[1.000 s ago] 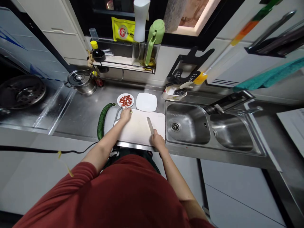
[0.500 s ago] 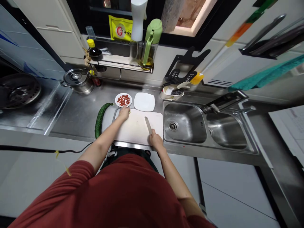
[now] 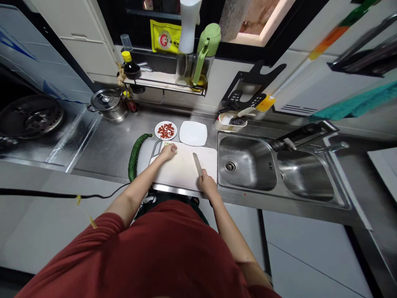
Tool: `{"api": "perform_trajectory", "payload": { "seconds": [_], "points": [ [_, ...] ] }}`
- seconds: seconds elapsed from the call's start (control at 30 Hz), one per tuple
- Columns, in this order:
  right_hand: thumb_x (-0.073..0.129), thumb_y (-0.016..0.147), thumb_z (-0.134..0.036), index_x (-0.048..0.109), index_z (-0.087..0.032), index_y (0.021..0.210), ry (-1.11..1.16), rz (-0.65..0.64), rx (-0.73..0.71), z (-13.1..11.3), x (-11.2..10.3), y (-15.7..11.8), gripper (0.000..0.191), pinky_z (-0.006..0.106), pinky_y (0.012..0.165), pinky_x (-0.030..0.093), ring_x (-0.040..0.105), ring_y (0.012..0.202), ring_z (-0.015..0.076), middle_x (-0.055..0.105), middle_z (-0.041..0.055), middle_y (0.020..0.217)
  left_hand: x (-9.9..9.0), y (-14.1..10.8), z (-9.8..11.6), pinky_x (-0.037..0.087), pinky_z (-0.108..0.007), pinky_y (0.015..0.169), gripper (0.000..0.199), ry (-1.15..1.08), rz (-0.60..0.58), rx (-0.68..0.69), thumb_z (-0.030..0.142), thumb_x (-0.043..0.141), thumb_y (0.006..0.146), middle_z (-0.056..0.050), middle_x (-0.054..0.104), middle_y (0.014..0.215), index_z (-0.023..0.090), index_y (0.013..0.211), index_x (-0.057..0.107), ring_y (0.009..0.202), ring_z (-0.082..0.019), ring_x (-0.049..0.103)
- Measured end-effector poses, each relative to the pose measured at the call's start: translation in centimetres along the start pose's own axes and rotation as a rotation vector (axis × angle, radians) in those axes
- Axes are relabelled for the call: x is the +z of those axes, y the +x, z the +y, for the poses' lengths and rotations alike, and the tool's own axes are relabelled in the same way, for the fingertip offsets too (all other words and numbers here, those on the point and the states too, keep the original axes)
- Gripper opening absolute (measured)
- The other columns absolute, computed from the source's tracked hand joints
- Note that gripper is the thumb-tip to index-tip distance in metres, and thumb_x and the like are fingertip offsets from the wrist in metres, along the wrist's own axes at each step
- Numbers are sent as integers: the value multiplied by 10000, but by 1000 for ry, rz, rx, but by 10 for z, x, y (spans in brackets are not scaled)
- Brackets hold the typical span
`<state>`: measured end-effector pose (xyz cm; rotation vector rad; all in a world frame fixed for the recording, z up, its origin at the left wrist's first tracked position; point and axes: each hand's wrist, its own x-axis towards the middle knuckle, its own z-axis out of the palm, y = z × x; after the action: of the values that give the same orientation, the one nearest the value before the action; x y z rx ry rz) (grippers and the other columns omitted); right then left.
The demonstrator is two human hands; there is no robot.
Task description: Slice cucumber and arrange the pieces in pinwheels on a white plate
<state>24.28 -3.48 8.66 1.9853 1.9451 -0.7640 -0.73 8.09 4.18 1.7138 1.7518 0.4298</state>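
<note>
My right hand is closed round the handle of a kitchen knife, its blade pointing away over the white cutting board. At the board's far left part, my left hand has its fingers pinched on a small pale piece, too small to name. Just behind that hand, a bit of pale green food shows on the board. A white plate of chopped red pieces stands beyond the board, beside a bare white plate. Left of the board lies a long green cucumber.
A double steel sink adjoins the board on the right. A lidded pot stands back left, with a wok farther left. Bottles, including a green-topped oil bottle, fill the wall shelf. A small caddy sits behind the sink.
My left hand has moved back from the rim of the plate of red pieces onto the board, with a small pale piece now showing at its fingertips. My right hand still holds the knife.
</note>
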Motion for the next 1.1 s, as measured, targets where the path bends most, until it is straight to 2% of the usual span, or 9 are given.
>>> {"api": "perform_trajectory", "payload": {
  "seconds": [0.13, 0.3, 0.4, 0.5, 0.6, 0.77, 0.97, 1.1],
  "points": [
    [293, 920, -241, 375, -192, 1261, 5, -14, -3, -1, -2, 0, 354, 291, 693, 391, 613, 855, 230, 643, 117, 941, 5, -3, -6, 429, -226, 676, 287, -71, -54, 109, 207, 627, 706, 1, 650, 793, 183, 992, 630, 714, -128, 578],
    [298, 925, -243, 367, -188, 1269, 4, -9, -4, 0, 0, 1, 356, 292, 702, 393, 613, 860, 225, 639, 116, 942, 4, -1, -3, 437, -246, 726, 193, 55, -157, 206, 183, 608, 730, -19, 678, 791, 193, 902, 695, 746, -151, 601],
    [297, 919, -238, 374, -188, 1255, -1, -1, -9, 1, 1, 2, 349, 296, 696, 395, 614, 854, 228, 643, 115, 938, 4, 0, -2, 437, -264, 794, 209, 117, -187, 262, 168, 578, 758, -43, 693, 885, 203, 910, 719, 842, -175, 612],
    [300, 911, -231, 378, -190, 1247, -5, 13, -15, 0, 2, 2, 348, 302, 695, 399, 613, 860, 237, 646, 111, 935, 4, -3, -3, 427, -275, 864, 246, 134, -157, 299, 189, 563, 787, -58, 675, 1014, 214, 977, 717, 958, -192, 594],
    [301, 915, -227, 377, -191, 1250, -16, 9, -11, -2, 1, 2, 345, 301, 708, 399, 612, 868, 232, 647, 110, 939, 3, -6, -3, 428, -281, 872, 280, 122, -94, 240, 188, 545, 801, -70, 667, 1008, 196, 1038, 693, 946, -192, 591],
    [301, 921, -204, 373, -186, 1257, -70, 10, -30, -7, -3, -4, 344, 300, 710, 395, 618, 863, 230, 649, 114, 929, 2, -8, -2, 433, -284, 842, 222, 102, -25, 101, 179, 544, 801, -65, 668, 969, 180, 977, 680, 913, -187, 582],
    [275, 948, -251, 365, -198, 1259, -94, 19, -185, -21, -2, -16, 328, 306, 729, 400, 622, 881, 233, 652, 104, 955, 6, -8, -2, 422, -268, 788, 156, 106, -2, -40, 183, 615, 760, -47, 653, 881, 185, 908, 664, 853, -168, 567],
    [280, 945, -239, 371, -200, 1248, -133, 10, -220, -31, 0, -17, 319, 310, 727, 408, 629, 879, 240, 655, 105, 948, 9, -9, -1, 414, -255, 751, 150, 100, 20, -87, 186, 645, 735, -47, 638, 887, 182, 885, 655, 823, -156, 557]
  ]
}}
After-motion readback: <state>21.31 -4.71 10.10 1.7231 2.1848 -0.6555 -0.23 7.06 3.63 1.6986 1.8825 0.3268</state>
